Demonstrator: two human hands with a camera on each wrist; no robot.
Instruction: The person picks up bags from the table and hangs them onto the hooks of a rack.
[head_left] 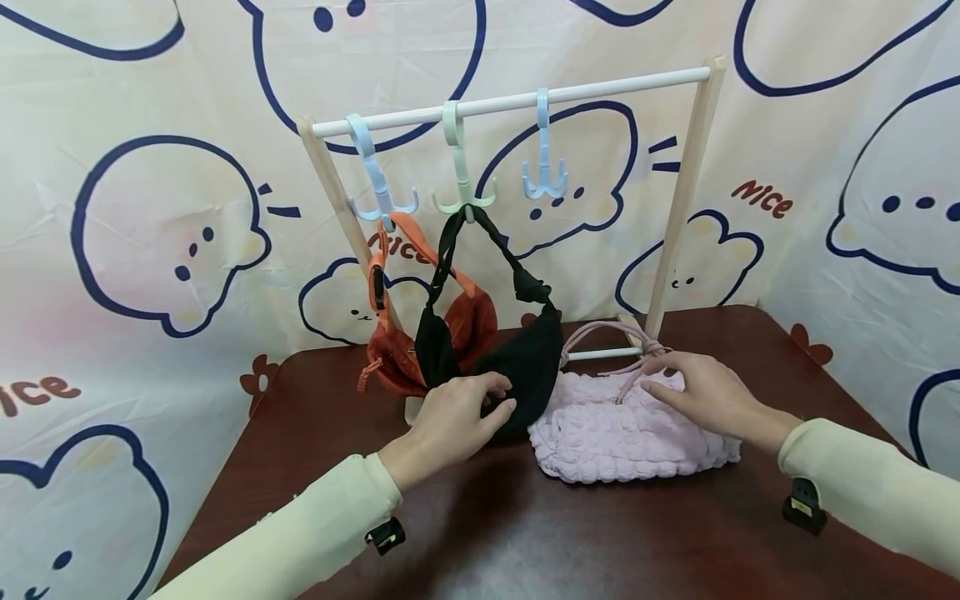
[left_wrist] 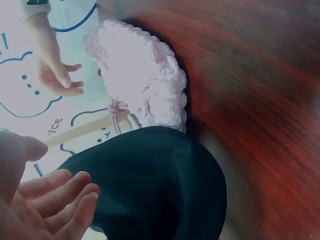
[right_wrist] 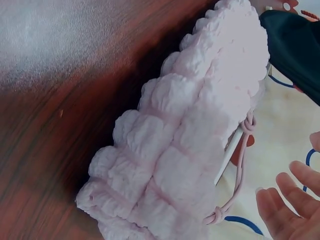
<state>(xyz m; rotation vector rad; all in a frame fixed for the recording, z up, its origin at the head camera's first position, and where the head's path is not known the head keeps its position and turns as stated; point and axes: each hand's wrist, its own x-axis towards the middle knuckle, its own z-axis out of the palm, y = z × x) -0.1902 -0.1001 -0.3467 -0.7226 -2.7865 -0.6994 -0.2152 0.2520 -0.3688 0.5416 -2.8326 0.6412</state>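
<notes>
- Black bag (head_left: 517,375): hung by its knotted strap from the pale green hook (head_left: 460,158); its lower body is seen beside the pink bag.
- Pink bag (head_left: 630,433), puffy and gathered: set on the dark wood-grained tabletop (head_left: 615,533), at the rack's right end; fitted with knotted pink cord (right_wrist: 241,172).
- Orange-red bag (head_left: 472,325): hung by its strap from the left blue hook (head_left: 375,171), partly covered by the black bag.
- Left hand (head_left: 453,412): held before the black bag; fingers relaxed and slightly bent, thumb apart, nothing gripped; contact cannot be told.
- Right hand (head_left: 697,387): held over the pink bag's upper right side; fingers loosely bent and parted, nothing clamped.
- Right blue hook (head_left: 543,158): hung on the white rod (head_left: 600,86), which is carried by wooden uprights.
- Printed cloth (head_left: 172,400): hung behind, marked with bears and "Nice".
</notes>
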